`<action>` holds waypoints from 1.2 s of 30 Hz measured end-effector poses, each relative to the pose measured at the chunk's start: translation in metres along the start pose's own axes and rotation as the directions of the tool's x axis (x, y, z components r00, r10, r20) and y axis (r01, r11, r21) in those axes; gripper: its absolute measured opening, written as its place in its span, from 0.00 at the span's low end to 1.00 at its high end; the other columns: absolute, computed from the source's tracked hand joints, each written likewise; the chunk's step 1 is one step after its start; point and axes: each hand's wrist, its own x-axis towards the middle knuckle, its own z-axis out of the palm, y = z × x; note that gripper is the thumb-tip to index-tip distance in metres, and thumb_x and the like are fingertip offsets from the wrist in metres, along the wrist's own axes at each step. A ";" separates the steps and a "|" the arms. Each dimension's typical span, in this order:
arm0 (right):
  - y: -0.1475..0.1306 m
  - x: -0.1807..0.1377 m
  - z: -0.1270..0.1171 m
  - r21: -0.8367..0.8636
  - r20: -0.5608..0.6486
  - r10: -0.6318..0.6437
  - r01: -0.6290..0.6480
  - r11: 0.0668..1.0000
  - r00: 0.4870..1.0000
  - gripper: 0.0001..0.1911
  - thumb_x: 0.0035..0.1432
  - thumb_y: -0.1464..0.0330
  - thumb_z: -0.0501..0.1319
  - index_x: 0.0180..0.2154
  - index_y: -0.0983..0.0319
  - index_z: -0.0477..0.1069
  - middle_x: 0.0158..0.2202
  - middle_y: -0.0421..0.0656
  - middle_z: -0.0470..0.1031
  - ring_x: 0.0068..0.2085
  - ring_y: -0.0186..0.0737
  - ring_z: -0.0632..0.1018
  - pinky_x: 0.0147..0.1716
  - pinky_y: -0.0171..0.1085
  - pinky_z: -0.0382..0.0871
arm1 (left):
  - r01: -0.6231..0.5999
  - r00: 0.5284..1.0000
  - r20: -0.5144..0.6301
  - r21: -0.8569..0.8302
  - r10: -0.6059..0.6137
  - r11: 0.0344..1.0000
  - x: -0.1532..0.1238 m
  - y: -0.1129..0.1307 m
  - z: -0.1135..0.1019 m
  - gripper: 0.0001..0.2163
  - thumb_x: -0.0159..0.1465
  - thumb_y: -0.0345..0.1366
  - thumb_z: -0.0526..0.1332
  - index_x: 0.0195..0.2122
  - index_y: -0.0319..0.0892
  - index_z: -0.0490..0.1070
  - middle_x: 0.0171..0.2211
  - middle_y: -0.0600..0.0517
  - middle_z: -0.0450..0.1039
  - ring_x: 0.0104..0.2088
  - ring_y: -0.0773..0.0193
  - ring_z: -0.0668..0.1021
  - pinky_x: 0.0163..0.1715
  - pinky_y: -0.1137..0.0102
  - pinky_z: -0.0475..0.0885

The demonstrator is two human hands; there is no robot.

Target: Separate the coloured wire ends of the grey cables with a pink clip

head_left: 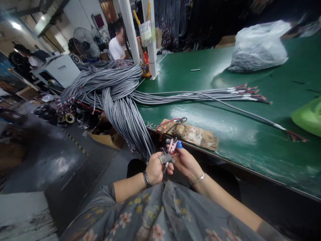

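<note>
Work at the bench edge, from the hands outward. The left hand (pixel 154 168) is closed around the end of a grey multi-core cable (pixel 166 166), its white collar showing below the wrapped thumb. The right hand (pixel 187 164), with a blue-covered fingertip, pinches a small pink clip (pixel 172 146) against the cable's splayed wires (pixel 175 154); whether the clip grips any of them cannot be told. Just beyond, a wooden block (pixel 190 134) lies along the front of the green bench (pixel 225 124), with red and black leads (pixel 173 123) at its left end. Farther out, a bundle of grey cables (pixel 175 97) lies across the bench, ends together; a single cable (pixel 250 115) diverges toward the viewer. Stage of work, as judged: the held end is already stripped and its wires parted, and the laid-out ends look similarly prepared. Which of these are finished is not discernible. At left, a large hank of cables (pixel 110 80) spills over the edge, far outnumbering the laid-out bundle; its own stage is equally unclear.
</note>
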 end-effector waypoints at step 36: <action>-0.004 0.010 0.001 -0.012 -0.214 -0.073 0.072 0.997 0.974 0.13 0.46 0.56 0.70 0.28 0.58 0.76 0.25 0.37 0.77 0.23 0.34 0.72 0.26 0.34 0.71 | -0.117 0.990 -0.070 0.050 0.121 0.992 -0.004 -0.003 -0.006 0.18 0.40 0.47 0.69 0.20 0.38 0.67 0.12 0.54 0.67 0.11 0.71 0.67 0.12 0.75 0.61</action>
